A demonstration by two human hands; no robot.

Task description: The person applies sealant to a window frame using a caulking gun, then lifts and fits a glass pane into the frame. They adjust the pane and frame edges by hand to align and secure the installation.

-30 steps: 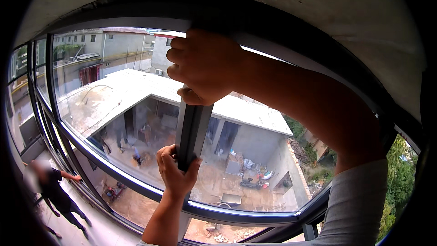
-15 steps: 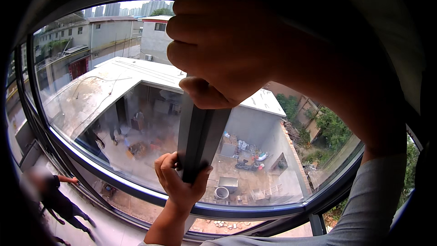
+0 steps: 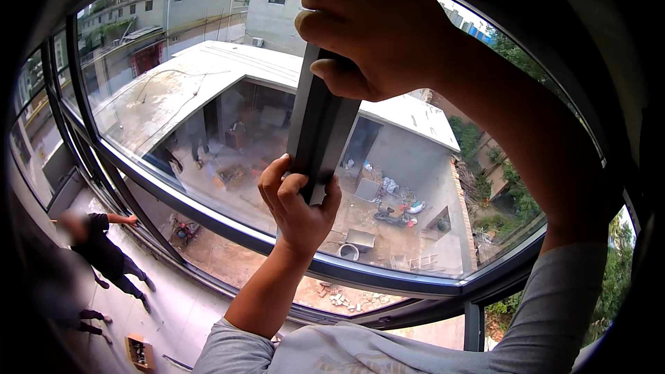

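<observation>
A dark grey metal window-frame profile (image 3: 322, 121) stands nearly upright in front of a large glass pane (image 3: 222, 121). My right hand (image 3: 377, 38) is wrapped round its upper part, the fingers curled over the left edge. Its top end is hidden behind that hand. Lower down, my left hand (image 3: 299, 209) grips the bottom end between thumb and fingers. Below that hand runs the dark lower rail (image 3: 350, 273) of the window frame. Whether the profile touches the glass or the rail, I cannot tell.
At the lower left, a person (image 3: 107, 249) in dark clothes stands on the pale floor (image 3: 176, 305), an arm towards the frames. Another person (image 3: 62, 291) is nearer. An open box (image 3: 140, 353) with small items lies there. Beyond the glass is a white-roofed building (image 3: 201, 62) around a yard.
My view has shifted, so the yard and window sit higher and further right. Both hands appear higher, still on the profile. The second person and the open box show more fully now.
</observation>
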